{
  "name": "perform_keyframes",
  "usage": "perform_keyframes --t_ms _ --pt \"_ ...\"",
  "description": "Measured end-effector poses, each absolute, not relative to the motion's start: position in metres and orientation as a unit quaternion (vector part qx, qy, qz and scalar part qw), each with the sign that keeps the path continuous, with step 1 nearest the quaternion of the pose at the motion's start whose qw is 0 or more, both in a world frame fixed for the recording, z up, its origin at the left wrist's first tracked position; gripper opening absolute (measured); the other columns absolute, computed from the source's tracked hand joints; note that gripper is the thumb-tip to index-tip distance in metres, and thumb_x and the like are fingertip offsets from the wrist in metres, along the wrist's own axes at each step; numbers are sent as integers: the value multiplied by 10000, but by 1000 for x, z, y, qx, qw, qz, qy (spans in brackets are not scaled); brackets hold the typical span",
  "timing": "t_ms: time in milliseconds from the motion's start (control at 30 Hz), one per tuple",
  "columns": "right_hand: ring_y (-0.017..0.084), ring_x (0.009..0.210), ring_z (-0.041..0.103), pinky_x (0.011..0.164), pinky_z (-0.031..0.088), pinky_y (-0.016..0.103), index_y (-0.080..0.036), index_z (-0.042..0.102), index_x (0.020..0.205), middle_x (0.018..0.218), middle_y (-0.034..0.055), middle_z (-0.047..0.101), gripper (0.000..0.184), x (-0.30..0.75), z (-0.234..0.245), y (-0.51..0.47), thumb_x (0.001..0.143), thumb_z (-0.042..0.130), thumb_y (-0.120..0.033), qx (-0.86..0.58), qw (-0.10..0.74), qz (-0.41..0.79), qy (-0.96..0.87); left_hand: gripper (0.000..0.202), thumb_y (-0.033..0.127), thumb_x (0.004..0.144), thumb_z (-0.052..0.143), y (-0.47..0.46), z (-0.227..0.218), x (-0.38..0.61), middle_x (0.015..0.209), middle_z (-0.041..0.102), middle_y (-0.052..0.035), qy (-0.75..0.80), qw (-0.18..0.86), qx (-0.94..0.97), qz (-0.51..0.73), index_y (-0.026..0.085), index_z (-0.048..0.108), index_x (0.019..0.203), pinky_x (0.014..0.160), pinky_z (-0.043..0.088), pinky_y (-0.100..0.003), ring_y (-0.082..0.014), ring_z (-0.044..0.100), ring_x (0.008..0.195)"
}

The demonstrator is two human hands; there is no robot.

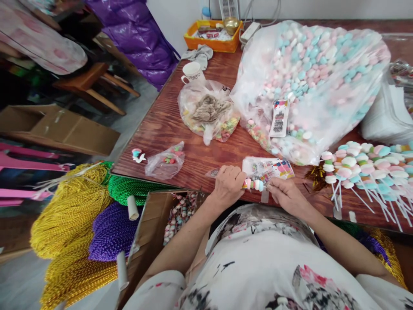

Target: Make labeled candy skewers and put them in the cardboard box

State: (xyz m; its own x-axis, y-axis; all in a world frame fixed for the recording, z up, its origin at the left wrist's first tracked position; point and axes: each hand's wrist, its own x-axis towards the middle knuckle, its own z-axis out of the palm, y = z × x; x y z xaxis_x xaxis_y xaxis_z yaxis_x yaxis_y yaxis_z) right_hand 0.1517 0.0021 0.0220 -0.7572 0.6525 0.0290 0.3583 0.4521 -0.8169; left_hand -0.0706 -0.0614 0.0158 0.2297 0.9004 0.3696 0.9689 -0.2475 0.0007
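Both hands are low at the near edge of the wooden table point(180, 125), working one piece between them — a marshmallow skewer point(254, 184) of pink, white and blue pieces, lying sideways just above the person's lap. The left hand point(228, 186) is curled closed around the skewer's left end, knuckles up; the right hand point(286, 196) pinches the other end, fingertips drawn together on it. Just behind the hands lies a small stack of printed packets point(267, 168), touching the table edge zone. To the right, a heap of finished skewers point(368, 165) fans out, white sticks pointing toward the person. Farther back sits the big clear bag of marshmallows point(316, 73), pastel pieces pressing its walls, a printed label on its front. Left of that, a smaller knotted bag point(208, 112), and behind it a white mug point(192, 72). Near the table's left edge — a little plastic bag point(165, 162) with a few sweets. Below, on the left, bundles of gold, green and purple cord point(84, 224) sit beside an open cardboard box point(155, 232).
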Motion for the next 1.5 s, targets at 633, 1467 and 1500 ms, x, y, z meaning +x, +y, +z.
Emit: perform_keyframes --t_ms 633,1467,1500 --pt "142 707 551 662 370 312 -202 620 775 763 29 670 169 166 21 15 881 522 -115 -119 311 40 -942 34 161 757 549 -66 14 -64 762 633 -58 -637 10 -760 -126 189 554 737 680 334 -345 -203 542 727" --pt "155 677 539 658 386 295 -185 660 842 722 50 616 216 138 -2 2 944 469 -179 -205 271 128 -932 64 212 845 551 -67 13 -67 811 660 -78 -637 27 -764 -99 176 600 866 748 352 -376 -227 575 795" --pt "160 713 551 675 404 296 -193 663 897 760 54 623 224 143 -1 5 935 449 -138 -188 283 127 -932 155 229 832 572 -68 14 -68 882 675 -86 -650 4 -753 -101 169 601 972 763 363 -375 -238 588 847"
